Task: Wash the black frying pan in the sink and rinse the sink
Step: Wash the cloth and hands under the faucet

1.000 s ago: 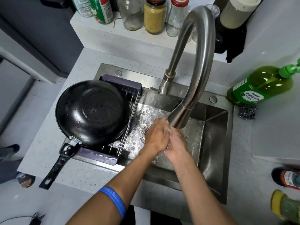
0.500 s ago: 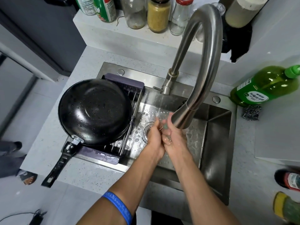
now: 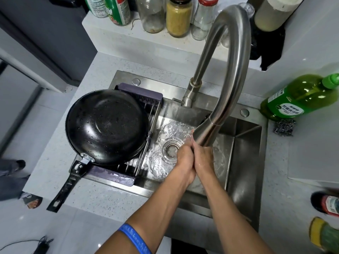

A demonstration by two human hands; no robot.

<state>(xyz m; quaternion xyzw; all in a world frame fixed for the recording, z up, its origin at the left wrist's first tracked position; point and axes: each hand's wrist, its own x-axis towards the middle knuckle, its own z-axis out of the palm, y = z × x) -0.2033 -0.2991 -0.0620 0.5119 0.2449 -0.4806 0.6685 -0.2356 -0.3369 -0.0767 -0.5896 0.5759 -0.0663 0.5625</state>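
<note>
Black frying pan (image 3: 107, 125) is lying upside down, beaded with water, on the drying rack (image 3: 154, 114) across the sink's (image 3: 245, 147) left side; washing appears done. Left hand (image 3: 184, 159) and right hand (image 3: 202, 156) are pressing together under the faucet (image 3: 233, 70), grasping nothing; finger curl cannot be told. Water is sheeting around the drain (image 3: 171, 149); the sink rinse is likely finishing.

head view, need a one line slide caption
Both hands pressed together under the faucet over the sink; wet black frying pan drains on the rack.
</note>
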